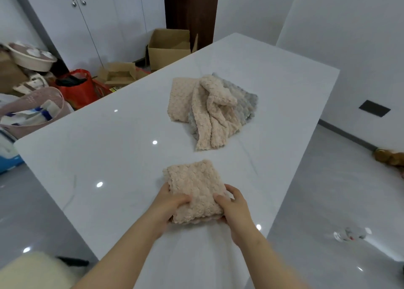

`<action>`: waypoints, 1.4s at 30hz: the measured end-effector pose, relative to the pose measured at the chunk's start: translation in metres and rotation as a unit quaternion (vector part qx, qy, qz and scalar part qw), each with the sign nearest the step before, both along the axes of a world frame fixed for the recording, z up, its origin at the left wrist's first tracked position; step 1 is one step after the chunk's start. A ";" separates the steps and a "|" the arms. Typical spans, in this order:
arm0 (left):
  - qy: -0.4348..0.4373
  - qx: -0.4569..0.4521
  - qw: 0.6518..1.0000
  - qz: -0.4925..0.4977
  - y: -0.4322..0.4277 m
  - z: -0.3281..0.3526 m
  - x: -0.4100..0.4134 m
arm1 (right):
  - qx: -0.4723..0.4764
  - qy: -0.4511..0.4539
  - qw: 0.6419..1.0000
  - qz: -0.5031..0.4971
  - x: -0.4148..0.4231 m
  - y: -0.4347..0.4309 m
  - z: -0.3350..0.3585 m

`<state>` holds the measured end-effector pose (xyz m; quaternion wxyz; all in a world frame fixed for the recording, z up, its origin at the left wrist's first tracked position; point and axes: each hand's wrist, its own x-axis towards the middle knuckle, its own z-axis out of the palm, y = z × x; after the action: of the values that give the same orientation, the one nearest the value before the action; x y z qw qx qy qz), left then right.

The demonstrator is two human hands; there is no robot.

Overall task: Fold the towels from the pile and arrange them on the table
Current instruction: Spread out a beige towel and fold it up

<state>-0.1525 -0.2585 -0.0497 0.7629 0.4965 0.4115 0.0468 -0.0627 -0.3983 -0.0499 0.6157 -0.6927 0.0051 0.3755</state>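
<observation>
A folded beige fluffy towel point(195, 185) lies near the front of the white table point(109, 157). My left hand point(169, 203) grips its near left edge, thumb on top. My right hand point(235, 205) grips its near right edge in the same way. Farther back on the table sits the pile point(209, 109) of unfolded towels: beige ones on top, with a grey towel point(249, 101) under them showing at the right side.
Left of the table stand a pink laundry basket point(32, 111), a red bag point(79, 90) and cardboard boxes point(168, 48). White cupboards point(91, 15) line the back wall. A pale cushioned seat point(32, 271) is at the bottom left. The grey floor lies to the right.
</observation>
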 end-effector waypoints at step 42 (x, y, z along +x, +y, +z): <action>-0.021 0.020 0.994 0.103 -0.081 0.025 0.618 | 0.018 -0.065 0.995 0.072 0.640 -0.065 0.020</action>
<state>0.4659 -0.3396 -0.0250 0.7525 0.4653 0.4433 0.1439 0.5769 -0.4633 -0.0297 0.5981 -0.7034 -0.0919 0.3729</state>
